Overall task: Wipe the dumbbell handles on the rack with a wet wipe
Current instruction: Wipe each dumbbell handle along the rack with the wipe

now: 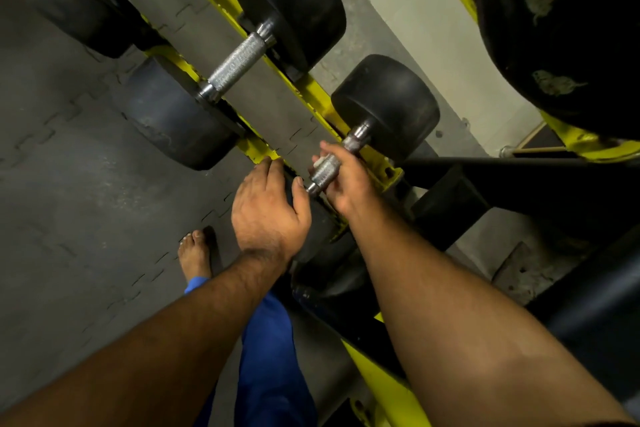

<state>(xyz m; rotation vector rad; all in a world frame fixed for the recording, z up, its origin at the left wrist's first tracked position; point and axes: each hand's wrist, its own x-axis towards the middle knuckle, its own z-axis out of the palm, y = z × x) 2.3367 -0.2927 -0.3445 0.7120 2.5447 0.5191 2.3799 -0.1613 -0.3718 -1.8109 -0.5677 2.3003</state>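
So the nearest black rubber-ended dumbbell (pixel 382 107) sits across the yellow steel rack (pixel 313 87), its knurled silver handle (pixel 325 171) running diagonally from near-left to far-right. The right hand (pixel 341 180) is curled around that handle from the right side, and a bit of white wet wipe (pixel 320 160) pokes out between the fingers and the metal, pressed against the far part of the grip. The left hand (pixel 268 201) rests flat on the near black end of the same dumbbell, fingers straight and loosely together, thumb just beside the handle's near collar.

Further left on the rack there's a second, bigger black dumbbell with a knurled silver handle (pixel 239 64), untouched. A third one pokes in at the far left corner, mostly cut off. Down below there's grey interlocking floor matting (pixel 69 156), a bare foot (pixel 194 255) and a blue trouser leg (pixel 270 340).
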